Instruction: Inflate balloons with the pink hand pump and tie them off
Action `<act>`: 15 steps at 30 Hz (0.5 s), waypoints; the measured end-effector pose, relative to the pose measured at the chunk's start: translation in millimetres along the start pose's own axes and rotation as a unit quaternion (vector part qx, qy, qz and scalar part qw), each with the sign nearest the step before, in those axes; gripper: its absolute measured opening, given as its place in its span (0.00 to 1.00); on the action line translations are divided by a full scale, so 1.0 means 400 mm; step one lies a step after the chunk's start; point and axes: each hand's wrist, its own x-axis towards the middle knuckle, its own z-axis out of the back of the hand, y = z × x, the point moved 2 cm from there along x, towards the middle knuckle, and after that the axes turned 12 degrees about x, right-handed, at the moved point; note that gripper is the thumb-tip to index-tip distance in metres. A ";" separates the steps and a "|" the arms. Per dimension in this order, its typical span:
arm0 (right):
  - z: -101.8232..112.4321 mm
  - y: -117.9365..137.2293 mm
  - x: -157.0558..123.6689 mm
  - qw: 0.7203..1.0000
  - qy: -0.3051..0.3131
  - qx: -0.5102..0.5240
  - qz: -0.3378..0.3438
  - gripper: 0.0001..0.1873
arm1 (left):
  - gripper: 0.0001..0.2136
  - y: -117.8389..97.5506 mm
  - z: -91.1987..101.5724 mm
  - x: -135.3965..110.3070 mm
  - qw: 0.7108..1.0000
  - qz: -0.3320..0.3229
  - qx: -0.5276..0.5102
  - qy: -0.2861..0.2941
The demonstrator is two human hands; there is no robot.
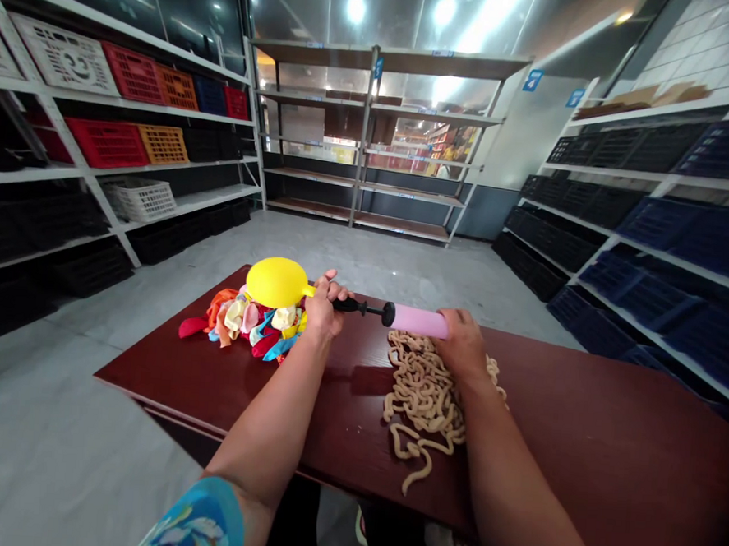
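Smooth, swollen yellow balloon [276,282], pink-and-black pump [419,321]

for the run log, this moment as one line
left hand: holding yellow balloon by neck; right hand: gripping pink pump; yellow balloon: inflated; balloon pile: on table

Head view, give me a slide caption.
Left hand holds a yellow balloon, right hand grips a pink pump, above a red-brown table bearing limp balloons.

pump [420,320]: right of balloon [277,282] | table [355,421]: balloon pile [260,332] left, strands [423,384] right | shelving [365,133]: behind
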 end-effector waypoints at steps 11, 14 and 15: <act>-0.038 0.007 -0.005 0.999 -0.029 -0.016 -0.022 0.15 | 0.08 -0.037 0.032 -0.001 0.999 -0.037 -0.025 -0.015; -0.051 0.046 -0.006 0.999 -0.017 0.009 0.031 0.19 | 0.08 -0.024 0.012 -0.020 0.999 -0.026 -0.020 0.016; -0.054 0.058 -0.007 0.999 -0.011 0.017 0.045 0.19 | 0.08 -0.021 0.005 -0.026 0.999 -0.022 -0.015 0.023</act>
